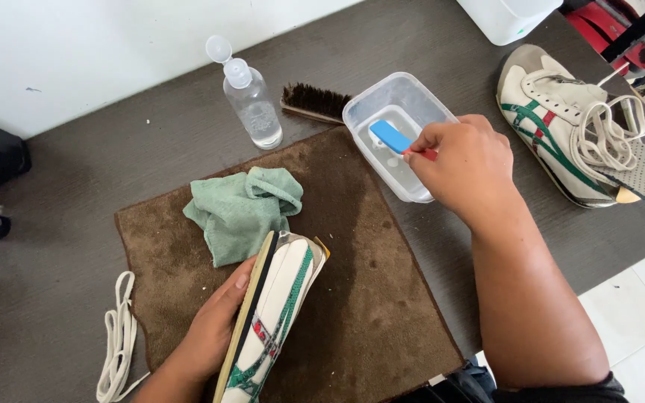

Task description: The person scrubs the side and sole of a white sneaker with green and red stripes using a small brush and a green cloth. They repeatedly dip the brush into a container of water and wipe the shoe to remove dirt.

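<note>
My left hand (214,332) grips a cream sneaker (276,306) with green and red stripes, held on its side over a brown mat (367,298). My right hand (464,168) holds a small blue brush (391,137) by its red handle, its head dipped into a clear plastic tub (382,101) of water. A crumpled green cloth (244,209) lies on the mat just above the sneaker.
A clear squeeze bottle (251,104) with its cap flipped open and a dark bristle brush (313,102) stand behind the mat. The second sneaker (558,127), with loose laces and an insole, lies at the right. A white lace (117,339) lies at the left on the dark table (83,186).
</note>
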